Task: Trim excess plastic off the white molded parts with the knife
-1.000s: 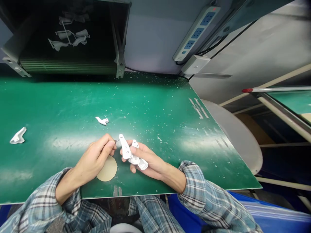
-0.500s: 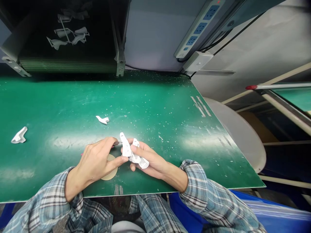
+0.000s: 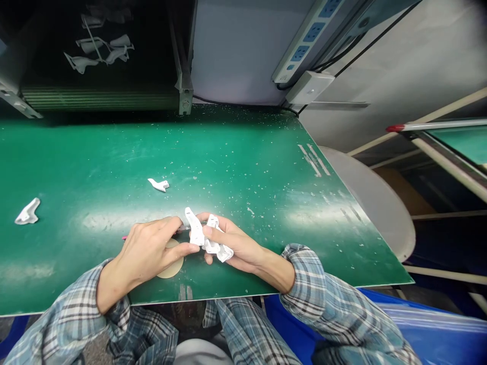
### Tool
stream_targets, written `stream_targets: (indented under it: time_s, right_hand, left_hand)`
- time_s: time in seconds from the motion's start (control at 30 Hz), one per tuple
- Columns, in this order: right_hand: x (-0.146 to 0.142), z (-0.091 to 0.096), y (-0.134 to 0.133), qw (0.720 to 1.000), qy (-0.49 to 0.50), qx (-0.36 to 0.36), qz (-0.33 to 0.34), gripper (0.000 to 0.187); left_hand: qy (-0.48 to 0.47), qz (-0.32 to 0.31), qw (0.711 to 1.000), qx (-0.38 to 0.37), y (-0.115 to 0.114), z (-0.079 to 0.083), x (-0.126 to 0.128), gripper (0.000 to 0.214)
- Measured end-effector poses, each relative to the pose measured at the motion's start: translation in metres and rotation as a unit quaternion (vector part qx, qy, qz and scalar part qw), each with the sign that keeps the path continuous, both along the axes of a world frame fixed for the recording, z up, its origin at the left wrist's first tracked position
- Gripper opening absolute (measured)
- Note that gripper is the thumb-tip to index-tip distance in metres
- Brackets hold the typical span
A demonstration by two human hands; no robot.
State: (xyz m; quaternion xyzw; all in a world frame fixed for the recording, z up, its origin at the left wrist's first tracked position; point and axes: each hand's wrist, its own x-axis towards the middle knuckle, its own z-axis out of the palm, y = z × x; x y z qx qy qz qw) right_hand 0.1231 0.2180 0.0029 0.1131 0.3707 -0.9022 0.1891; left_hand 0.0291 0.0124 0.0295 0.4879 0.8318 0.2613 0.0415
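Green workbench mat (image 3: pixel 213 152), flecked with white debris, spreads across a factory station, with a blue-socketed power strip (image 3: pixel 310 43) mounted beyond its far edge. At the near edge of the bench, a worker's right hand (image 3: pixel 236 248) curls around a cluster of white molded plastic parts (image 3: pixel 203 238), gripping them firmly just above the mat. The worker's left hand (image 3: pixel 146 248), fingers closed, pinches a slim tool (image 3: pixel 184 228), its pink end showing on the far side of the hand and its thin metal tip just beside the white cluster. A round tan pad (image 3: pixel 171 266) lies partly under the left hand. Two loose white plastic pieces (image 3: pixel 158 184) (image 3: pixel 27 212) sit well apart on the mat, away from the hands. Plaid shirt sleeves (image 3: pixel 304 274) cover both forearms. A round pale stool top (image 3: pixel 371 203) and a blue bin (image 3: pixel 418 324) stand to the right.
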Motion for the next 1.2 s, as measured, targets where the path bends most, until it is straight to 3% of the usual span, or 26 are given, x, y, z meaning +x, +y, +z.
stream_targets:
  time_s: [0.23,0.43,0.6,0.7,0.83,0.9,1.0,1.2]
  right_hand:
    - [0.000,0.003,0.002,0.999,0.017,0.025,0.035,0.043]
    - [-0.001,0.003,0.003,0.999,0.018,0.032,0.034,0.042]
    - [0.000,0.001,0.004,0.999,0.021,0.033,0.025,0.045]
    - [0.000,0.002,0.004,1.000,0.019,0.015,0.014,0.054]
    - [-0.002,0.006,0.005,0.999,-0.010,-0.034,-0.023,0.047]
    - [-0.003,0.008,0.005,0.997,-0.032,-0.048,-0.048,0.039]
    - [-0.004,0.008,0.005,0.994,-0.048,-0.050,-0.082,0.033]
    - [-0.014,0.006,0.006,0.996,-0.012,-0.030,-0.080,0.036]
  left_hand:
    - [-0.150,-0.042,0.987,-0.025,-0.003,0.006,-0.008,0.047]
    - [-0.255,-0.072,0.963,-0.036,-0.004,0.002,-0.009,0.047]
    - [-0.345,-0.070,0.936,0.003,-0.007,0.011,-0.010,0.050]
    - [-0.280,0.015,0.959,0.050,-0.009,0.013,-0.016,0.041]
    - [-0.043,0.152,0.987,0.025,-0.011,0.000,-0.034,0.028]
    - [0.047,0.169,0.983,-0.044,-0.011,-0.009,-0.043,0.039]
    - [0.101,0.175,0.971,-0.130,-0.006,-0.018,-0.052,0.049]
    - [0.140,0.148,0.960,-0.191,0.001,-0.026,-0.058,0.050]
